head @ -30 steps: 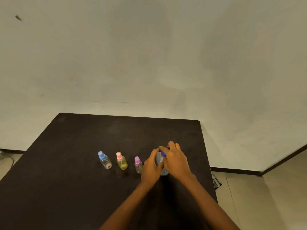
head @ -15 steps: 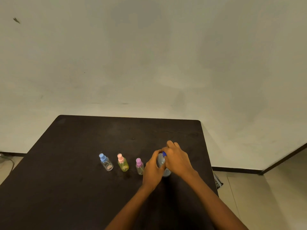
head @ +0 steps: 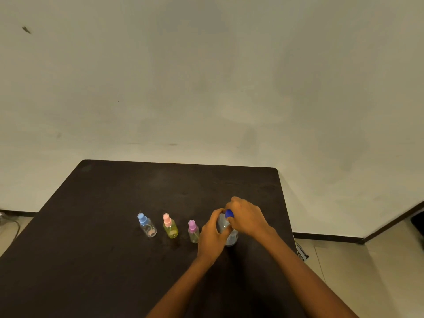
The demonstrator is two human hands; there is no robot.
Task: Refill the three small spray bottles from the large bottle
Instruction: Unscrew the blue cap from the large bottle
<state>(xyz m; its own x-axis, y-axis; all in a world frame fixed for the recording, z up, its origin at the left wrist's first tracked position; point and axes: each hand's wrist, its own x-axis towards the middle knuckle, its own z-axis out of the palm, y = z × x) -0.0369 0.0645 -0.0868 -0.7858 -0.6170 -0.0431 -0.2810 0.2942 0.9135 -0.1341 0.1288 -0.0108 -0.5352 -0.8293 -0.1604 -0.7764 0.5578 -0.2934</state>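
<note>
1. Though banded with faint pale marks low on its wall, too blurred to read as writing: large bottle (head: 231, 238), clear, upright on the dark counter (head: 103, 249), right of centre.
2. Left hand (head: 212, 234): curled round the large bottle's body from the left, fingers wrapped up towards the shoulder, gripping.
3. Right hand (head: 247, 218): closed over the top from the right and far side, fingertips pinched on the blue cap (head: 229, 213), with only a sliver of the cap showing between the two hands.
4. Cap seated on the neck or already lifted: cannot tell, hidden by the fingers.
5. Left of the large bottle, in a row, all upright and apart from one another:
   - blue-capped bottle (head: 146, 226), clear, far left;
   - pink-capped bottle (head: 170, 227), yellow, in the middle;
   - purple-capped bottle (head: 193, 232), clear, just beside the left hand, touching it or not unclear.
6. Spray tops on all three; no label or lettering legible on any.
7. Beyond the counter's far edge: pale wall (head: 206, 88), with a small dark mark (head: 26, 30) high at the left.
8. To the right, past the counter's edge: pale floor (head: 371, 265) below dark skirting.
</note>
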